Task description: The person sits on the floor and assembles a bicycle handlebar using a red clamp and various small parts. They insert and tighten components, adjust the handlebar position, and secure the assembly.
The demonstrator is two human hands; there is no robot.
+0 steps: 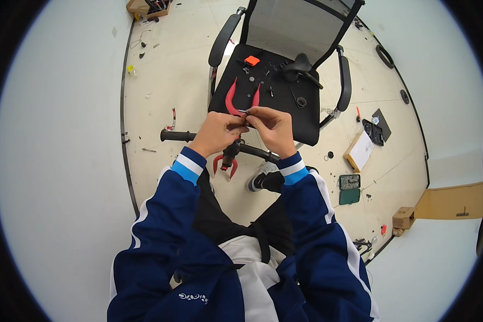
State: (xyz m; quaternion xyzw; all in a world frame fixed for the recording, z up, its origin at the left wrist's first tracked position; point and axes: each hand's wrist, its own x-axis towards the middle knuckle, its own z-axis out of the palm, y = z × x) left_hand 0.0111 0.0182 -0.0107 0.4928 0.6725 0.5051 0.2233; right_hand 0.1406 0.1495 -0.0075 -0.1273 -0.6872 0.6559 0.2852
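Both hands meet over a red bicycle fork [231, 99], whose two curved legs point away across the front of the black chair seat [228, 67]. My left hand [219, 132] is closed in a pinch at the fork's crown. Against it, my right hand [273, 127] pinches too, thumb and forefinger together. A small shiny metal piece [243, 111] shows between the fingertips; its kind is too small to tell. Just below the hands runs a black handlebar [177, 136] with a stem [229, 155]. Beneath the stem a second red forked part [218, 162] shows.
On the seat lie a black bicycle saddle [298, 68], an orange object [251, 60] and several small metal parts. Armrests [225, 40] flank it. To the right on the floor are a green case [350, 189], a black toolbox [374, 131] and a white-topped box [360, 150].
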